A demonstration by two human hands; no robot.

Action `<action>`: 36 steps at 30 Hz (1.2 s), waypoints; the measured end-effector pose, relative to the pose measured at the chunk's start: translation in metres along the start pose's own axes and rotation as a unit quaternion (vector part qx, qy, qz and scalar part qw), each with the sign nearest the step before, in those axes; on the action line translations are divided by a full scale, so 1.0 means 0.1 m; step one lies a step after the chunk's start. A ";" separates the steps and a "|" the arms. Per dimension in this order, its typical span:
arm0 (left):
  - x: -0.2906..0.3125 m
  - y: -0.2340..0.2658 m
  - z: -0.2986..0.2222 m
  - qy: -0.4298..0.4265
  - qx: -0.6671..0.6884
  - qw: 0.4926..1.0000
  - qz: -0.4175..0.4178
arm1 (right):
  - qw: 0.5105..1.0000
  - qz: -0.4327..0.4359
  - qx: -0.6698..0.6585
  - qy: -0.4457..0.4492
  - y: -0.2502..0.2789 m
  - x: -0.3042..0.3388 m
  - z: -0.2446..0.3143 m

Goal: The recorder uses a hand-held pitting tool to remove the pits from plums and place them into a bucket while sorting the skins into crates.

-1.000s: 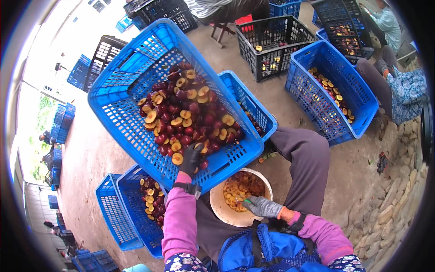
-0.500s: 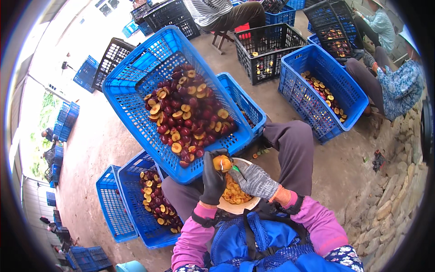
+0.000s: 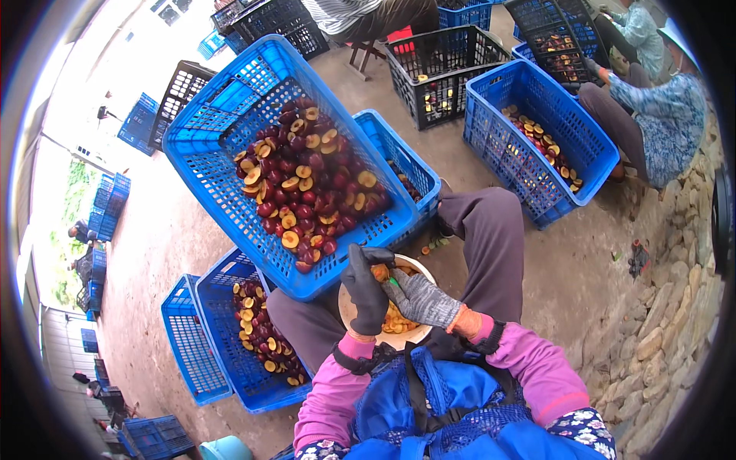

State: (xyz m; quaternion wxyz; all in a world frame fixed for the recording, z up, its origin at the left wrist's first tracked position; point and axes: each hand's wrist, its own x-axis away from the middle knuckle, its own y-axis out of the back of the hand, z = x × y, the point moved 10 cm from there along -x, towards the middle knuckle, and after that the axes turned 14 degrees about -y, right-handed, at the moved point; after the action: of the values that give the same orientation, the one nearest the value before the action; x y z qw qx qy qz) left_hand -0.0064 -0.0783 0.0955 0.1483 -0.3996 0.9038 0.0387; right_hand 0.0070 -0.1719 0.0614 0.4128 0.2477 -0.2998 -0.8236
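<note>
Two gloved hands, mine, meet at one small orange fruit bit (image 3: 380, 272). My left hand (image 3: 363, 293), dark-gloved, has it: the fingers bend round it & pinch it, I think, tho the glove hides some of it. My right hand (image 3: 423, 300), grey-gloved, is right beside it. Those fingers are pressed close tog. on a small green thing (image 3: 393, 282), prob. a tool's handle, but most of it's hid, so can't tell for sure.

The white tub (image 3: 347, 313) is just under my fingers, w/ lots of cut orange fruit (image 3: 397, 320) in it. A big blue crate (image 3: 322, 281) is just past my L fingers, up & to the left, w/ a heap of red fruit (image 3: 307, 188), some cut so the yellow shows. A lower blue crate (image 3: 284, 396) is farther left of my L fingers, w/ more in it.

To do this bit well, IMO: hold the fruit snug, not hard, b/c it may squash or slip. L fingertips should be out of the way of the green thing's end, in case it's sharp. Go slow w/ R, small pushes, & stay low over the tub so drips & bits fall in.
</note>
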 end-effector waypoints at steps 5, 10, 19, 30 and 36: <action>-0.01 -0.11 0.01 0.034 0.022 0.999 -0.002 | 0.998 -0.035 -0.057 0.018 0.17 0.03 0.08; -0.06 -0.28 0.05 0.010 0.031 0.983 0.183 | 0.991 -0.004 -0.133 0.012 0.07 0.09 0.09; 0.00 -0.34 -0.05 -0.076 0.057 0.973 0.209 | 0.987 0.091 -0.060 0.114 -0.02 0.22 0.16; 0.15 -0.13 0.38 0.220 0.343 0.913 -0.011 | 0.967 0.148 -0.024 0.207 -0.25 0.35 0.02; -0.01 0.54 0.17 -0.054 0.026 0.998 0.038 | 0.934 0.216 -0.243 0.151 -0.52 0.29 -0.14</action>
State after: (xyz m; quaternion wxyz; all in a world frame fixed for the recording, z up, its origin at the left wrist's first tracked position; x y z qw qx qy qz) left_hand -0.0411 -0.0382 0.0765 0.2054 -0.3586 0.9096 0.0417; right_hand -0.0268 -0.1754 0.0107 0.6687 0.1908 -0.0706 -0.7152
